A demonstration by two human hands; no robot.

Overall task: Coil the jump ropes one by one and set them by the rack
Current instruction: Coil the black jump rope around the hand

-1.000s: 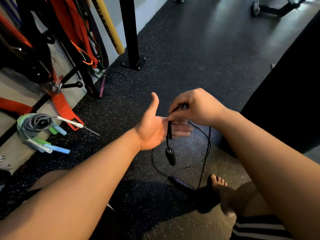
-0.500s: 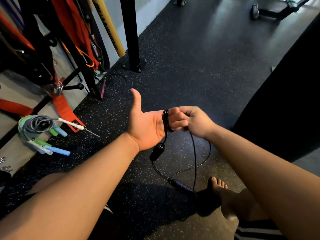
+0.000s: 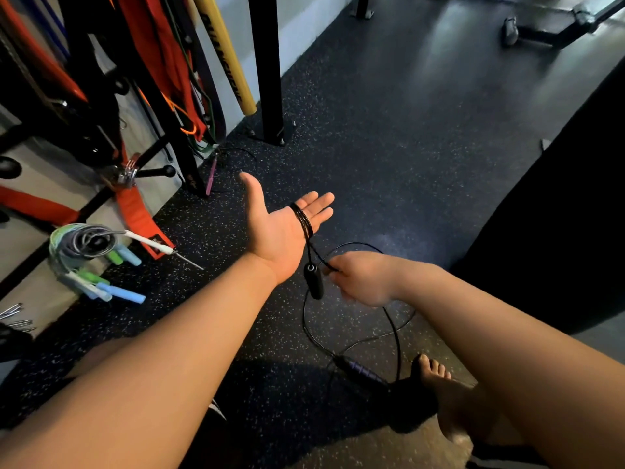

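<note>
**Fig.** Coiling in progress, head view. Done, as far as visible: a bundle of coiled ropes w/ pale blue, green & white handles (image 3: 84,252) lies on the speckled black rubber floor (image 3: 372,147) at the foot of the black steel rack (image 3: 182,157) hung w/ red & orange straps.

In hand: a thin black cord jump rope (image 3: 302,218), w/ only a few turns wound round the fingers of the left hand (image 3: 280,231). That hand is held flat, palm up, fingers straight, thumb apart. One black handle (image 3: 314,280) hangs just below the palm. The second handle (image 3: 358,368) lies on the floor near a bare foot, slack loops between.

The right hand (image 3: 362,279), just beside the hanging handle, pinches the cord w/ curled fingers.

Left to do, by judgement: wind most of this rope's length, then set it by the rack. A pink-handled rope (image 3: 211,170) at the rack's base appears uncoiled.
</note>
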